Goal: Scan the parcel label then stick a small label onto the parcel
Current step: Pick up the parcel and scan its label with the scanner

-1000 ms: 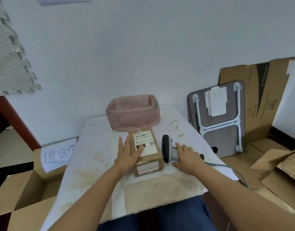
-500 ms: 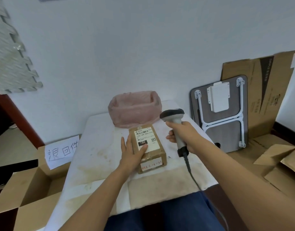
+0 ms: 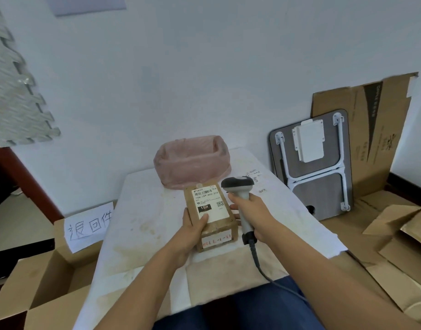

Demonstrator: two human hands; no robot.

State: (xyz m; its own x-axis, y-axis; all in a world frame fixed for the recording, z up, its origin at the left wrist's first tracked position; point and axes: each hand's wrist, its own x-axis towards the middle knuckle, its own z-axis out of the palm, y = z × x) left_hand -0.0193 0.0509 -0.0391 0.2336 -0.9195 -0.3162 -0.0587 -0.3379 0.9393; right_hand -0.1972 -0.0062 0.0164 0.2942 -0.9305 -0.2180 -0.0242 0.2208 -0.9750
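Observation:
A small brown cardboard parcel (image 3: 217,228) lies on the white table (image 3: 145,217), with a white shipping label (image 3: 210,203) on top and a small white sticker with red writing (image 3: 216,241) on its near side. My left hand (image 3: 192,231) grips the parcel's left edge, thumb on the label. My right hand (image 3: 248,210) holds a grey handheld scanner (image 3: 239,186) by its handle, just right of the parcel. The scanner's dark head hangs above the parcel's far right corner. Its cable (image 3: 264,270) runs down toward my lap. Small loose labels (image 3: 254,173) lie on the table further right.
A bin lined with a pink bag (image 3: 192,158) stands behind the parcel. An open cardboard box with a handwritten paper sign (image 3: 89,226) sits left of the table. A folded small table (image 3: 311,163) and flattened cardboard (image 3: 371,139) lean on the wall at right.
My right hand picked the scanner up off the table and raised it beside the parcel. My left hand shifted from lying flat on the parcel to gripping its left edge.

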